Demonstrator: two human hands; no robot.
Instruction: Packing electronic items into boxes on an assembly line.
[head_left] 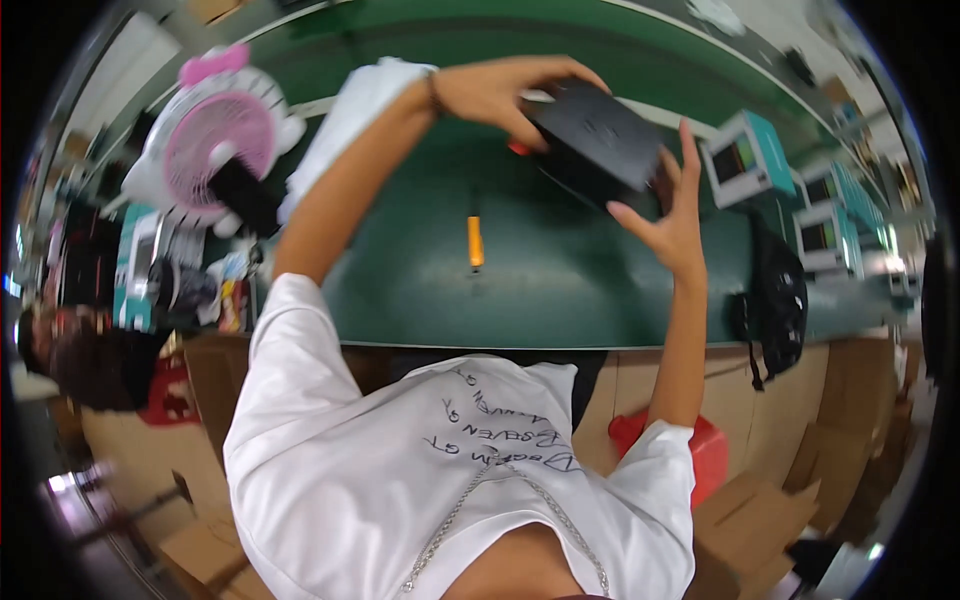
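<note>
A black box (598, 135) is held tilted above the far part of the green table (400, 290), slightly blurred. My left hand (500, 90) grips its left end, with the thumb on the near side and the fingers over the far edge. Around the right end is my right hand (672, 220), its thumb near the lower corner and one finger pointing up off the box. Nearer to me lies an orange utility knife (475, 240). A small red thing (518, 147), partly hidden, shows below my left thumb.
At the left stand a pink and white fan (222, 140) and a dark phone-like object (245, 195); white cloth or bag (355, 120) lies beside them. Teal-and-white boxes (745, 160) stand at the right, near a black bag (778, 300). A red stool (708, 460) is below the table.
</note>
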